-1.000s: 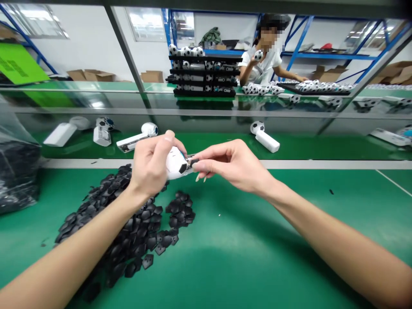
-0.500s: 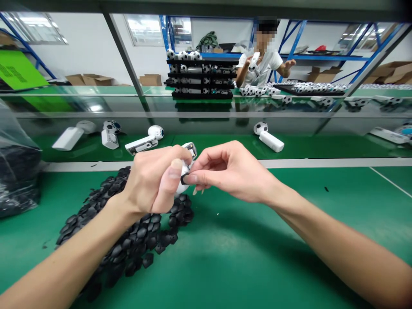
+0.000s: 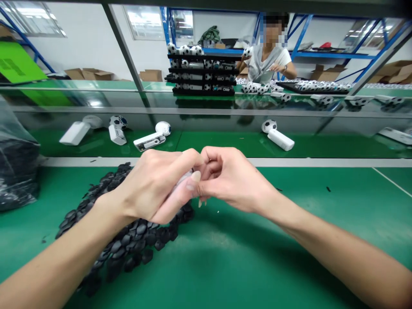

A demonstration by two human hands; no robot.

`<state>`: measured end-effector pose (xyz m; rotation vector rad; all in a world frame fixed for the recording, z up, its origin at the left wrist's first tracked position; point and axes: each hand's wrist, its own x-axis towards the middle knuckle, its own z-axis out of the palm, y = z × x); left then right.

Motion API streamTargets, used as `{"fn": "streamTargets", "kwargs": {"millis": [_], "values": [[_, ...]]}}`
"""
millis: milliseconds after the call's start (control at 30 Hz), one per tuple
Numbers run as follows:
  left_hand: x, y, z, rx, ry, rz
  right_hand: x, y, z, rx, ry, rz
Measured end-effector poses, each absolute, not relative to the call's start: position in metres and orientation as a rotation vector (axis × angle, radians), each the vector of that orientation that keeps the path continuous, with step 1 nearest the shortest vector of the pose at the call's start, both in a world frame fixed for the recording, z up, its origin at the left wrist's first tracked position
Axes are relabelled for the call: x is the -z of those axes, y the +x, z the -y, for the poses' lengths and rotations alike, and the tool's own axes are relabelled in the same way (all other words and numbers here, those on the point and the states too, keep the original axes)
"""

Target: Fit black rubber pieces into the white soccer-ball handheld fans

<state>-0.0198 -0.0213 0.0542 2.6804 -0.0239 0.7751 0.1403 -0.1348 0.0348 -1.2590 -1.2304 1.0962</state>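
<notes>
My left hand [image 3: 167, 184] is closed round a white ball-headed device [image 3: 183, 178]; only a pale sliver of it shows between my finger and thumb. My right hand [image 3: 225, 176] meets it from the right, thumb and fingertips pinched against the left fingertips. Whatever lies between the right fingers is hidden. Below and left of my hands, a heap of small black angular pieces [image 3: 138, 234] spreads over the green worktop [image 3: 244, 262], partly covered by my left forearm.
Similar white devices with ball heads, such as one device [image 3: 280, 139], lie along the green belt [image 3: 209, 146] behind a pale rail [image 3: 322, 162]. A clear bag [image 3: 17, 176] of black pieces stands left. Across the line, a person [image 3: 267, 60] works beside stacked black trays [image 3: 202, 77].
My hands have closed in together and turned, so the device's white ball and the black piece seen on it are now covered. The view has shifted slightly.
</notes>
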Motion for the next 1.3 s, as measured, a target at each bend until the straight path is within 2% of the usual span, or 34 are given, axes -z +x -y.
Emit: {"fn": "streamTargets", "kwargs": {"millis": [167, 433, 733, 1000, 1100, 1300], "values": [[-0.042, -0.018, 0.022, -0.647, 2.568, 0.049, -0.027, 0.146, 0.132, -1.244, -1.303, 1.254], [-0.032, -0.019, 0.017, -0.679, 2.449, 0.046, -0.023, 0.147, 0.128, -1.117, -1.310, 1.372], [-0.036, -0.018, 0.017, -0.766, 2.394, -0.037, -0.018, 0.135, 0.136, -0.567, -1.420, 1.596], [-0.028, -0.016, 0.006, -1.038, 2.090, -0.067, -0.015, 0.141, 0.126, -0.362, -1.438, 1.685], [-0.032, -0.020, 0.012, -1.000, 1.904, -0.102, -0.011, 0.148, 0.124, -0.197, -1.552, 1.790], [-0.033, -0.017, 0.032, -0.968, 1.804, -0.160, -0.008, 0.162, 0.119, -0.165, -1.630, 2.137]]}}
